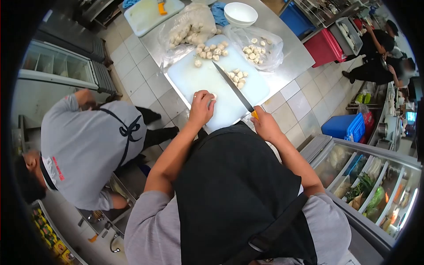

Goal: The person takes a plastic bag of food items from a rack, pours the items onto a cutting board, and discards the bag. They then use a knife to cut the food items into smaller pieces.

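My left hand (202,108) is at the near left part of a white cutting board (183,77), fingers closed on a small pale, rounded piece that looks like a mushroom (214,96). My right hand (266,126) grips the yellow handle of a long kitchen knife (234,88), whose blade slants over the board, tip pointing away to the left. Beyond the blade lies a pile of whole tan mushrooms (212,51). To the right of the blade is a smaller group of paler, apparently cut mushrooms (238,78).
A clear bag of mushrooms (192,33) stands behind the board; another bag (269,46) with pale pieces lies right. White bowls (240,14) and a second board (150,15) with a yellow-handled tool are farther back. A co-worker (92,145) bends at left; a glass-topped cooler (371,181) stands right.
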Motion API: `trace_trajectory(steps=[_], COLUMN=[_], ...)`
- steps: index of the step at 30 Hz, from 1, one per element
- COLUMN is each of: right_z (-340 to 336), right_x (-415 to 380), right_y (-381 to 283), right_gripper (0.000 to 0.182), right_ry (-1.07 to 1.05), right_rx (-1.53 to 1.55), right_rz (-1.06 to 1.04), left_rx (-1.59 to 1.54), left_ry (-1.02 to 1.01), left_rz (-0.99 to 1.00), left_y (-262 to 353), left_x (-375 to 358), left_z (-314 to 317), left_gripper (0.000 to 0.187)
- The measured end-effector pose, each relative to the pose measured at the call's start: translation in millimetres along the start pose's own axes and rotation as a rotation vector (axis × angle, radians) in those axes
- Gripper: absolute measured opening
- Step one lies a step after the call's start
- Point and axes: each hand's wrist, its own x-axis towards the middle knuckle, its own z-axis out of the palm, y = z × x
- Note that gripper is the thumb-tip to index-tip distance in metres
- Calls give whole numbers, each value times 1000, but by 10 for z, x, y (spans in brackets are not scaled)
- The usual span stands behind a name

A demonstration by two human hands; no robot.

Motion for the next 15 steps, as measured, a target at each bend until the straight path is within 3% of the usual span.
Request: trace_trajectory(steps=[1,3,5,15], right_z=[41,80,59,-262], right_x=[-3,-4,24,-207], right_y=[16,53,34,-252], right_gripper=[30,30,28,23], right_ry=[-10,-27,-249,-226], right_rx=[-6,-16,-281,-467], right_rz=[-9,-21,115,-34], left_rx=[2,-19,-37,16], left_ry=[12,31,49,132], left_rz=[-14,-9,4,13], left_y=[-6,-26,-51,-43], left_x=[-28,-72,-75,-86], left_z=[17,43,52,120], left_gripper=[23,22,21,13])
